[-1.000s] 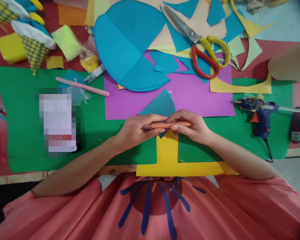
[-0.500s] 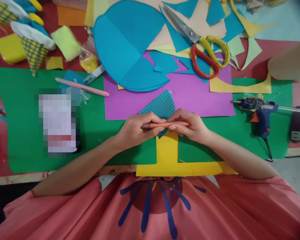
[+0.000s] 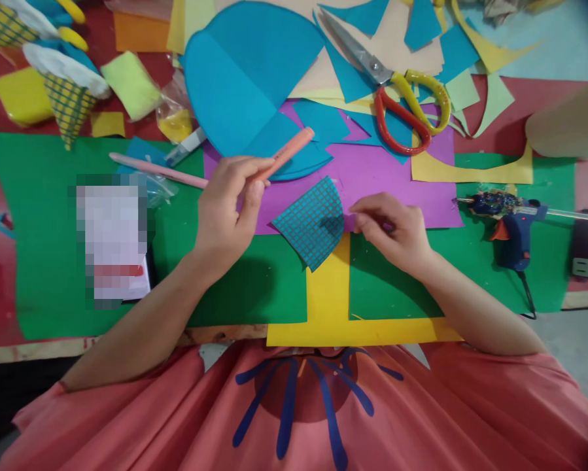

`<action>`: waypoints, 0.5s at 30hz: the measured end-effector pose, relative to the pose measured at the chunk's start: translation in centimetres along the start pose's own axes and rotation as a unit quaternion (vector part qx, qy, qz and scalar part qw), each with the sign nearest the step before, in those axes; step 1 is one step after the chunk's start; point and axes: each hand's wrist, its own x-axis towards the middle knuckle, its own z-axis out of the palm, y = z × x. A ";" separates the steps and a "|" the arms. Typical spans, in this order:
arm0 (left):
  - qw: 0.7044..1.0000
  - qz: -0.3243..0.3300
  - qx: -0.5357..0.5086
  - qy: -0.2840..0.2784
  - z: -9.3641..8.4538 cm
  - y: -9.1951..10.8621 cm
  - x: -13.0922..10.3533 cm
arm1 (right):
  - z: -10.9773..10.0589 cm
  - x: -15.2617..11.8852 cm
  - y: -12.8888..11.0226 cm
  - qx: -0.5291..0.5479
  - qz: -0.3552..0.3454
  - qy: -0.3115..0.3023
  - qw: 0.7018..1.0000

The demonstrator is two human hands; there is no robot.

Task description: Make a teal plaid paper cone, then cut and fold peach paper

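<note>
An orange pen [image 3: 294, 149] slants up to the right from my left hand [image 3: 229, 209], which is closed around its lower part. The pen is over the edge of a large blue paper disc [image 3: 235, 72]. My right hand [image 3: 394, 232] has its fingers curled, thumb and forefinger close together, and nothing shows between them. Between the hands lies a blue fan-shaped piece with a dark grid drawn on it [image 3: 306, 226]. It rests across purple paper [image 3: 401, 203], the green sheet [image 3: 235, 294] and a yellow strip [image 3: 328, 294]. My right fingertips are just beside its curved edge.
Scissors [image 3: 386, 85] with red and yellow handles lie on paper scraps at the back. A glue gun [image 3: 514, 229] is at the right. On the left are a pink pen [image 3: 159, 169], a blurred-out phone-like object [image 3: 112, 242] and gridded yellow cones [image 3: 68, 104].
My hands have parted. The left has moved up and left with the orange pen, the right has drawn back to the right, and the gridded piece is now uncovered.
</note>
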 end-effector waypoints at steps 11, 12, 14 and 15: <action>0.989 0.015 0.124 -0.080 0.3 -0.5 -0.5 | 1.0 0.3 1.2 -0.210 -0.227 -0.098 0.946; 0.988 0.025 0.119 -0.094 0.2 -0.2 -0.4 | 1.0 0.2 1.3 -0.221 -0.233 -0.103 0.941; 0.986 0.035 0.104 -0.128 0.0 0.3 -0.2 | 1.0 0.1 1.5 -0.234 -0.240 -0.109 0.936; 0.984 0.032 0.096 -0.146 0.0 0.4 -0.1 | 1.1 0.1 1.5 -0.237 -0.240 -0.110 0.935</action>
